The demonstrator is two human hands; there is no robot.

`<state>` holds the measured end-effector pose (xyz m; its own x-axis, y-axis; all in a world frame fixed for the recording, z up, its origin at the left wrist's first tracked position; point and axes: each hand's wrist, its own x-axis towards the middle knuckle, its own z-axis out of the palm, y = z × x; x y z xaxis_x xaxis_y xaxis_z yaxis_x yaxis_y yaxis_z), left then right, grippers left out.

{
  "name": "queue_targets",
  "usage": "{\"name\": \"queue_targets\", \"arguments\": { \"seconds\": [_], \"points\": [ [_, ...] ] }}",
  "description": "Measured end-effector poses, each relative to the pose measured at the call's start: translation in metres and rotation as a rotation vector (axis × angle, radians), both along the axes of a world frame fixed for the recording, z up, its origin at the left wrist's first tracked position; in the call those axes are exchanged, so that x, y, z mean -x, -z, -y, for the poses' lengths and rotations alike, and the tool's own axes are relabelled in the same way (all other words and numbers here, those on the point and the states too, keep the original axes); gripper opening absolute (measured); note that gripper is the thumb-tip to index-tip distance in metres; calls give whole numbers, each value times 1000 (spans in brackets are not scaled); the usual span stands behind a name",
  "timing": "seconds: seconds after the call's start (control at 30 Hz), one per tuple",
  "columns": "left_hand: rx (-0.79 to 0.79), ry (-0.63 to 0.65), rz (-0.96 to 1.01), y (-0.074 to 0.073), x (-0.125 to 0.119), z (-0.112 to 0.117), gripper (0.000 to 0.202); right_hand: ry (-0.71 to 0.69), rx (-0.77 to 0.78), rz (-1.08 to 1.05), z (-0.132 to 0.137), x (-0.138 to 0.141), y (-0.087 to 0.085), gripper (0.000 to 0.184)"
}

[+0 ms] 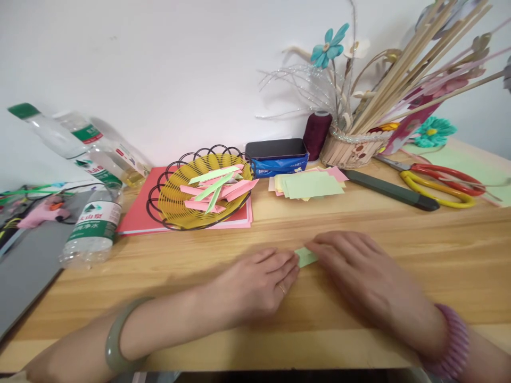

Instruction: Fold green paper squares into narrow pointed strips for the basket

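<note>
A small light green strip of folded paper (306, 257) lies on the wooden table between my two hands. My left hand (261, 279) has its fingers drawn together, with their tips on the strip's left end. Over the right end my right hand (359, 276) is bent down, its fingers close together and slightly blurred; its thumb is hidden. Beyond them, a yellow woven basket (172, 199) with a black wire rim holds several folded pink and green paper strips (217, 189). A stack of green, yellow and pink paper sheets (313, 183) lies behind my right hand.
Plastic bottles (93, 229) stand and lean at the left, beside a grey surface with a pink glue gun (46, 211). A blue packet (279, 164), maroon thread spool (317, 135), stick-filled holder (353, 149), dark green utility knife (393, 190) and scissors (439, 189) line the back and right.
</note>
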<state>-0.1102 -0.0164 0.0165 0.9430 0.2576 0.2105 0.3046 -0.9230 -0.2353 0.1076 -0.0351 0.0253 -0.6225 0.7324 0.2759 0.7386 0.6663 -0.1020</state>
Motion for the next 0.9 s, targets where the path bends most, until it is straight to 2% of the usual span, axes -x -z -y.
{"name": "queue_targets", "arguments": {
  "seconds": [0.03, 0.1, 0.27, 0.37, 0.5, 0.6, 0.67, 0.77, 0.83, 0.9],
  "points": [
    [-3, -2, -3, 0, 0, 1, 30, -70, -42, 35, 3, 0, 2, 35],
    [-6, -23, -7, 1, -1, 3, 31, -123, -60, 106, 10, 0, 6, 39],
    [6, -132, -12, 5, -1, 16, 33, -123, 47, 135, 17, -5, 12, 63],
    [1, -164, -9, 7, 3, 25, 34, -139, 88, 98, 17, -9, 11, 69],
    [35, -208, -2, 8, 14, 31, 33, -149, 55, 110, 16, -9, 11, 72],
    [149, -189, 8, 4, 23, 26, 34, -148, 42, 119, 16, -9, 12, 72],
    [308, -144, 45, -2, 26, 19, 33, -154, 50, 107, 16, -9, 13, 73],
    [497, -139, 252, -13, 25, 10, 31, -156, 62, 105, 16, -9, 13, 75],
    [519, -174, 342, -17, 20, 6, 32, -153, 70, 120, 16, -9, 14, 76],
    [504, -230, 332, -17, 14, 6, 32, -154, 68, 136, 16, -9, 15, 75]
  ]
}}
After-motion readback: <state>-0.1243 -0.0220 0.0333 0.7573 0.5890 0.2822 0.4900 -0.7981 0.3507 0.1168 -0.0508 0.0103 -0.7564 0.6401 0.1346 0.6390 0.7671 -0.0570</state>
